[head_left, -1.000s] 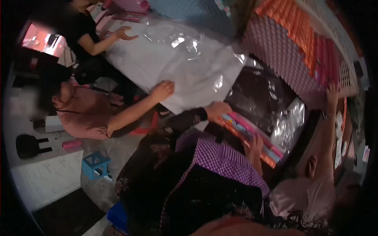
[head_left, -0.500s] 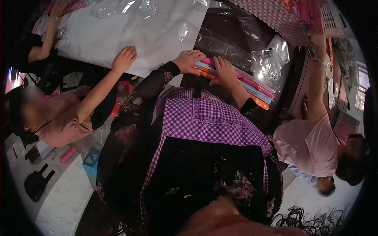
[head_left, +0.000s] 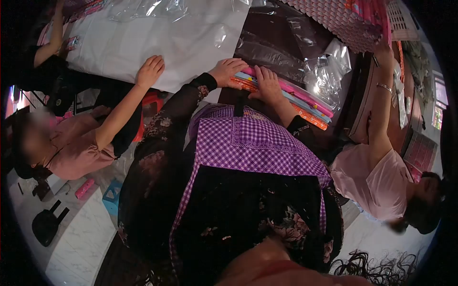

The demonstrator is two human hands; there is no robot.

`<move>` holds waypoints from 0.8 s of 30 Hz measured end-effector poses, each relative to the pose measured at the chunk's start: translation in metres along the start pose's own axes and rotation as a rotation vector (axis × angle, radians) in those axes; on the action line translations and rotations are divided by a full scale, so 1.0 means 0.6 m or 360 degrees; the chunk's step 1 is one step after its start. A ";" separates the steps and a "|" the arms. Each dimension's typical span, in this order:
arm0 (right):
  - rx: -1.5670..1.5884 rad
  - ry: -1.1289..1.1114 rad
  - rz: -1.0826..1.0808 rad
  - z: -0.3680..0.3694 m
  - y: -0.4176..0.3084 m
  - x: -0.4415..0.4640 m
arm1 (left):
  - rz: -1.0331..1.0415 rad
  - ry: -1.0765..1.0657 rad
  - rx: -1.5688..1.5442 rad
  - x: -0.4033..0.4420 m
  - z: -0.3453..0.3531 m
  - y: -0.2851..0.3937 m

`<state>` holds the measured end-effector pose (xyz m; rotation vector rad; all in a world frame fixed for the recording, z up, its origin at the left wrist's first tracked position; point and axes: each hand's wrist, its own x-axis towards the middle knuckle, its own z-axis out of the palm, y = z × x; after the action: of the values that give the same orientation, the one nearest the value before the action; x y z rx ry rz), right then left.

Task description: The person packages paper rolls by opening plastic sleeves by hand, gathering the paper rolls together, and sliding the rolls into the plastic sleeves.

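Several rolled or folded strips in pink, blue and orange (head_left: 305, 101) lie side by side along the near edge of the dark table (head_left: 267, 28). My left hand (head_left: 227, 73) is closed round their left end, beside the corner of a white sheet (head_left: 191, 52). Just right of it, my right hand (head_left: 271, 86) rests over the same strips, fingers bent across their top and thumb toward me. Crumpled clear plastic (head_left: 329, 71) lies behind the strips. What is under my palms is hidden.
A person on the left has a hand (head_left: 150, 71) on the white sheet; another person's arm (head_left: 50, 47) is farther left. On the right, a person's raised arm (head_left: 380, 105) reaches scalloped pink material (head_left: 329, 21). A blue stool (head_left: 112, 196) stands at lower left.
The view has swung down and steadied, showing more of the apron. Since half a second ago my right hand has shifted slightly left along the strips; my left hand has stayed at their end.
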<state>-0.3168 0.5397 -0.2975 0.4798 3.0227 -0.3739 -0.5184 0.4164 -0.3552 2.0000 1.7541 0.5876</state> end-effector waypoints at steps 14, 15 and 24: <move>0.0115 0.0144 -0.0010 0.025 0.009 -0.007 | -0.0077 0.0254 -0.0077 -0.005 0.010 0.000; 0.0106 0.0120 -0.0013 0.025 0.010 -0.007 | -0.0126 0.0401 -0.0103 -0.007 0.017 -0.001; 0.0096 0.0148 -0.0067 0.023 0.013 -0.005 | -0.1256 0.0843 -0.1478 -0.084 0.035 0.044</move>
<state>-0.3114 0.5425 -0.3123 0.4505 3.1237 -0.4596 -0.4907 0.3623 -0.3599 0.4914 1.8230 1.3649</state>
